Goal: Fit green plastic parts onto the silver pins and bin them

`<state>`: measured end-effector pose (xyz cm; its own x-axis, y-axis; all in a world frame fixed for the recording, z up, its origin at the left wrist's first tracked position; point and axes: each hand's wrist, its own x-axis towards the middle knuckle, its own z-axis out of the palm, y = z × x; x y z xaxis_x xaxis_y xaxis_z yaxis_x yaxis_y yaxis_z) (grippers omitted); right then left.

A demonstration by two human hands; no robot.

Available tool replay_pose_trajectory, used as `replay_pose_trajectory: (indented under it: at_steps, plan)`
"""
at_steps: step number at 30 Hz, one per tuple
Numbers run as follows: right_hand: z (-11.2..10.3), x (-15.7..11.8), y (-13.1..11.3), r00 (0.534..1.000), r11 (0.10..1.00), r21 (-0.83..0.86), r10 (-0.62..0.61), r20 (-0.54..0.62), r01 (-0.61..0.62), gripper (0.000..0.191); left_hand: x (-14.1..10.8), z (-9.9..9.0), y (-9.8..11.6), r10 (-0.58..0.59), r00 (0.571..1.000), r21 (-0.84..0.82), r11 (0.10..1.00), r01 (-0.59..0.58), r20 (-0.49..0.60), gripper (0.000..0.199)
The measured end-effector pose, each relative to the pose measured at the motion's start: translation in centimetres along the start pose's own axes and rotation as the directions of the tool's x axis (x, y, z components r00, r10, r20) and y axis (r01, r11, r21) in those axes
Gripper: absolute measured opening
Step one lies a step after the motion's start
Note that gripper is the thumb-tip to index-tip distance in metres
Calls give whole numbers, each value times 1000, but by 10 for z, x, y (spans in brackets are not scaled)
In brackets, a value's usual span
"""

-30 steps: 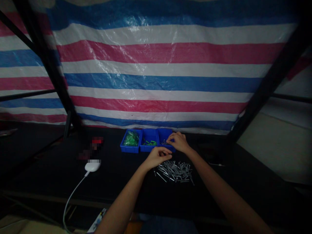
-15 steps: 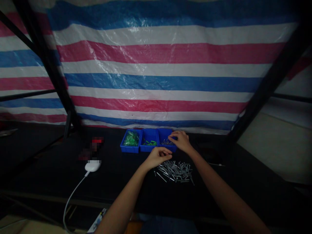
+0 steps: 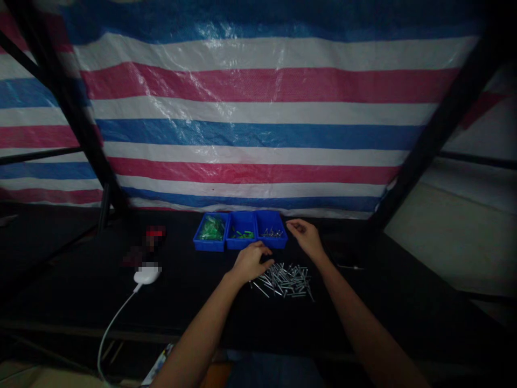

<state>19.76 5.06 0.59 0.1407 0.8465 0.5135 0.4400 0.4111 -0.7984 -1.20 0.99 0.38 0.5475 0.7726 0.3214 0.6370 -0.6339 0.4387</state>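
My left hand (image 3: 251,263) is palm down at the left edge of a pile of long metal screws or nails (image 3: 288,280), its thumb and fingers apart and nothing visible between them. To the right of the right blue bin (image 3: 284,241), my right hand (image 3: 307,238) is raised with fingers loosely bent, thumb and forefinger slightly apart. I see nothing held in it. Several metal pieces (image 3: 272,233) lie in that bin. The middle blue bin (image 3: 238,244) holds small green pieces (image 3: 243,235). In the left blue bin (image 3: 209,247) lies a clear bag of green pieces (image 3: 212,228).
A white device (image 3: 146,275) with a white cable (image 3: 109,323) lies on the black table (image 3: 181,302) at left, near a red item (image 3: 155,234). Behind the table hangs a striped sheet (image 3: 250,137), with dark slanting posts (image 3: 420,145) at both sides.
My right hand has drawn back from over the right bin to its right side. The fingers of my left hand have spread beside the metal pile. The whole view has shifted slightly.
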Motion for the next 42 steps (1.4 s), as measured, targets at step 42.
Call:
replay_pose_trajectory:
  at_steps: [42]
  plan:
    - [9, -7, 4, 998, 984, -177, -7, -64, -5, 33, 3, -4, -3, 19, 997, -171, 985, -5, 80, 17]
